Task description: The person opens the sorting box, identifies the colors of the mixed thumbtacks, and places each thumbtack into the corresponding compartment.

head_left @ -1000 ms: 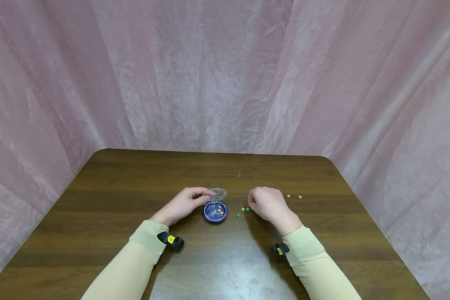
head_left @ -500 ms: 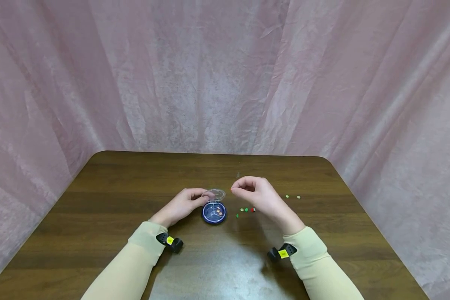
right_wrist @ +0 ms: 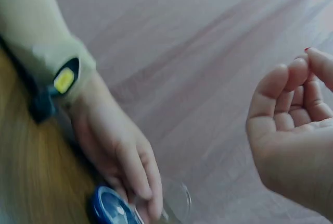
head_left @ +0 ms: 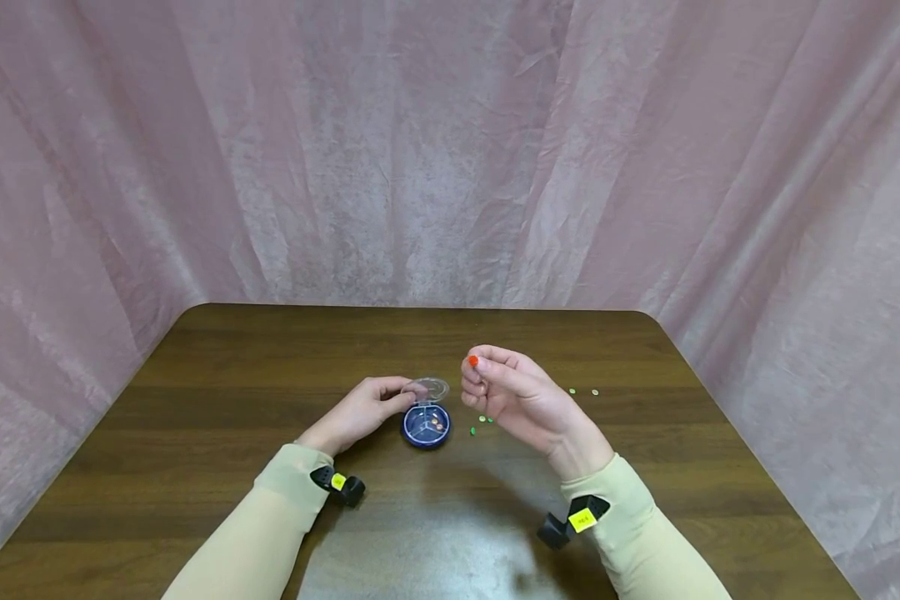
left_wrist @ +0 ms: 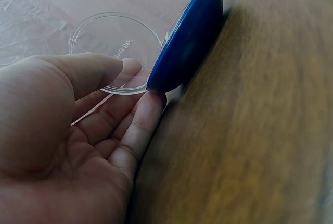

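Observation:
A round blue case (head_left: 406, 435) with a divided inside and a raised clear lid (head_left: 433, 388) rests on the table. My left hand (head_left: 362, 414) pinches the lid, thumb on one face and fingers behind, as the left wrist view shows. Several small orange-copper pieces (head_left: 437, 423) lie in the case's right-hand compartment. To the right, my right hand (head_left: 528, 404) is raised above the table, palm partly turned up. Between its thumb and forefinger it pinches a small orange-red disc (head_left: 473, 361). The other fingers are curled.
Small green and pale discs, one a green disc (head_left: 472, 431), lie between the case and my right hand. Two pale green discs, one the farther disc (head_left: 595, 392), lie further right. A pink curtain (head_left: 420, 167) hangs behind the brown wooden table (head_left: 270, 350).
My right hand has risen from the table with the orange-red disc and turned its palm upward. A red-and-white piece seen below it half a second ago is now hidden. My left hand stays put.

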Tool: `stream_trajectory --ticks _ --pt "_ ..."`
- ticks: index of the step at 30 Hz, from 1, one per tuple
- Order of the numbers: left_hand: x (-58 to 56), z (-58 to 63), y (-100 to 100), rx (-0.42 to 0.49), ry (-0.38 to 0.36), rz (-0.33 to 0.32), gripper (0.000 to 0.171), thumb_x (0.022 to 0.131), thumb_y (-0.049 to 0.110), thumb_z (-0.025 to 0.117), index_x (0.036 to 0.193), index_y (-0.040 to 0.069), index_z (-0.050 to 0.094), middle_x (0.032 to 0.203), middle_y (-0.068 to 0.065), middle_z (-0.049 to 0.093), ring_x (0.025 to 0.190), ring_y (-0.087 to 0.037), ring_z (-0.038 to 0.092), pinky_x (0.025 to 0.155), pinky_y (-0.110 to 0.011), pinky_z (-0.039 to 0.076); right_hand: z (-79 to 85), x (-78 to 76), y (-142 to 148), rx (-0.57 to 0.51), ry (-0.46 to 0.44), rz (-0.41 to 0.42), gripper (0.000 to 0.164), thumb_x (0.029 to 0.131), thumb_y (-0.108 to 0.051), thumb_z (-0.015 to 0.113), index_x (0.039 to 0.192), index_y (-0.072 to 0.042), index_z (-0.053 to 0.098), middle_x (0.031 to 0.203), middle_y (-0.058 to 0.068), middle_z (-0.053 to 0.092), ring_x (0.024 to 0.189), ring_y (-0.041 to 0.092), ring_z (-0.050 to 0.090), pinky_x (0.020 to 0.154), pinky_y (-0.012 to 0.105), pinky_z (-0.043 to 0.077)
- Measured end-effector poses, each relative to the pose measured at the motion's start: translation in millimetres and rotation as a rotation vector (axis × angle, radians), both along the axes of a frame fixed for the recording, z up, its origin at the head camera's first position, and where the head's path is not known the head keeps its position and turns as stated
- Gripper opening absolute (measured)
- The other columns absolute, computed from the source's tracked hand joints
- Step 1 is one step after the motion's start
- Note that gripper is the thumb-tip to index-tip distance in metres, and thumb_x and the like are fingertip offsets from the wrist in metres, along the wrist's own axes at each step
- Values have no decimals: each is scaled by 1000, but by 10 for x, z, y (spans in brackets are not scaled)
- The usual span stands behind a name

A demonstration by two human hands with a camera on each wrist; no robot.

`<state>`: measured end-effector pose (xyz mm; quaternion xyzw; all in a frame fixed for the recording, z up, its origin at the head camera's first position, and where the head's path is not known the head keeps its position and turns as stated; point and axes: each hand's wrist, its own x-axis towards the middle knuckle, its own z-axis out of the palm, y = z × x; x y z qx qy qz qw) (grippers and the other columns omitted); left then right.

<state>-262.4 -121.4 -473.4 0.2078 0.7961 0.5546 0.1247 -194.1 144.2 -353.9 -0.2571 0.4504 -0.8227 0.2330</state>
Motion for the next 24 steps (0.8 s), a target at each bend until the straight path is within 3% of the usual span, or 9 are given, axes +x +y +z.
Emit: stream_trajectory --ticks 9,12,15,18,21,24 --pt "-11 13 3 7 -5 -2 26 99 31 62 121 22 72 119 7 69 119 -11 58 102 -33 43 150 126 -28 -195 88 166 13 105 -18 50 94 -14 56 85 -2 38 77 13 34 72 26 31" --pt "-13 17 3 6 -10 -6 26 100 31 61 121 22 72 120 7 69 119 -10 58 102 -33 42 159 134 -27 -207 112 190 14 105 -17 48 94 -15 56 85 -2 38 78 13 35 73 25 32" --pt "-10 18 -3 3 -9 -8 27 100 31 61 122 21 71 120 7 69 119 -10 58 102 -33 42 138 116 -27 -149 131 145 13 104 -15 49 95 -13 57 84 -1 40 77 15 37 73 27 33" --pt "-6 18 -11 -3 -7 -10 27 100 32 61 122 21 71 120 7 69 119 -10 58 102 -33 42 68 70 -42 70 193 -21 9 101 -15 55 98 -8 61 82 3 47 76 17 43 70 27 37" --pt "0 20 -18 -7 -4 -17 27 100 32 61 123 22 71 121 8 68 120 -10 57 103 -35 42 -50 12 -94 491 373 -257 12 97 -22 65 99 -11 68 82 2 58 74 15 52 66 26 43" --pt "-2 21 -21 -15 7 -18 27 100 32 61 123 24 71 122 10 67 122 -10 56 104 -36 40 -184 -23 -176 942 626 -464 10 93 -32 69 97 -23 73 82 -9 62 73 8 57 64 25 45"
